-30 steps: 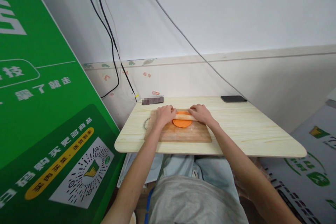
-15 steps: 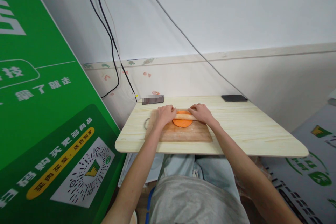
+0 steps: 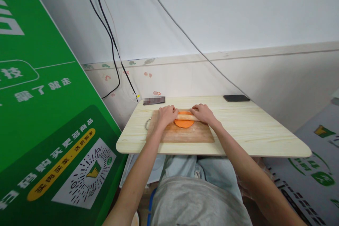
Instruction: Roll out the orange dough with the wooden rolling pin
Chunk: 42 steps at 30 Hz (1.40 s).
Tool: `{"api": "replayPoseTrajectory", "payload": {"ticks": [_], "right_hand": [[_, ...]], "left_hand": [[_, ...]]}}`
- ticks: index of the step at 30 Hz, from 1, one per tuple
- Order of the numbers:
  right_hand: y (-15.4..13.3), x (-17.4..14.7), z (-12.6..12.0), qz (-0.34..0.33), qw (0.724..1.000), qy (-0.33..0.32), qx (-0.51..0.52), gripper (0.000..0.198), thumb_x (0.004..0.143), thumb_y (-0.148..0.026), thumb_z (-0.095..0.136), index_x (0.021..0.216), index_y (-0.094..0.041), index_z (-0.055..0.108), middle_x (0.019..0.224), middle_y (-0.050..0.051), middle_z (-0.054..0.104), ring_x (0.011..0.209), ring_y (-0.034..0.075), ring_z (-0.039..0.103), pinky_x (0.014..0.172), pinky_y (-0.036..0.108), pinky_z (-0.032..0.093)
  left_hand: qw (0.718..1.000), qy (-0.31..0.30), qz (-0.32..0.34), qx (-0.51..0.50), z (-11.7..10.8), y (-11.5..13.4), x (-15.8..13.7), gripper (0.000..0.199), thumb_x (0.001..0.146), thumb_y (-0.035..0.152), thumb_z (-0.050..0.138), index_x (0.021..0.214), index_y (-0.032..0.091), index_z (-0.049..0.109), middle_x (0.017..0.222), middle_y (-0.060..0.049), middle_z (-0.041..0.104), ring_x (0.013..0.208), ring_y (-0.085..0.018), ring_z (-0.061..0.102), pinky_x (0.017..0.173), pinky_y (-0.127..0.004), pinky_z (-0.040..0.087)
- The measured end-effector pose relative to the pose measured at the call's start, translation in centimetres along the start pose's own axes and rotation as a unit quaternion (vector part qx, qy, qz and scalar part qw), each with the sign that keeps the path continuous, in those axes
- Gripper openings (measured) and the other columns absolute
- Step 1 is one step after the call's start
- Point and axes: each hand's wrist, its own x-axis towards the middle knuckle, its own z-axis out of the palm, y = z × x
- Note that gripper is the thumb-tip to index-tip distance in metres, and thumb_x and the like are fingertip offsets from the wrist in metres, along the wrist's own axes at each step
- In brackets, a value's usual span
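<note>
A light wooden rolling pin (image 3: pixel 184 117) lies across a flat, round piece of orange dough (image 3: pixel 184 124). The dough rests on a wooden cutting board (image 3: pixel 182 137) that has a metal handle (image 3: pixel 147 123) at its left end. My left hand (image 3: pixel 167 114) is closed on the pin's left end, and my right hand (image 3: pixel 203 113) is closed on its right end. Both ends of the pin are covered by my fingers. Dough shows in front of the pin and a little behind it.
The board sits on a pale wood-grain table (image 3: pixel 254 130) against the wall. One phone (image 3: pixel 154 101) lies at the back left, and another dark phone (image 3: pixel 236 98) at the back right. A green printed panel (image 3: pixel 53 113) stands on the left. Cables (image 3: pixel 113 42) hang down the wall.
</note>
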Motion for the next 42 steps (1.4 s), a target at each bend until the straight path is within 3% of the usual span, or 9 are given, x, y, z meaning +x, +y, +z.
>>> {"api": "replayPoseTrajectory", "payload": {"ticks": [42], "right_hand": [[-0.18, -0.17, -0.24, 0.001, 1.000, -0.003, -0.010, 0.049, 0.110, -0.047, 0.046, 0.138, -0.023, 0.078, 0.140, 0.013, 0.075, 0.130, 0.029, 0.064, 0.114, 0.037, 0.045]], "left_hand": [[1.000, -0.011, -0.002, -0.001, 0.14, -0.12, 0.20, 0.043, 0.111, 0.043, 0.041, 0.117, 0.025, 0.080, 0.121, -0.011, 0.083, 0.116, -0.028, 0.076, 0.098, -0.037, 0.051]]}}
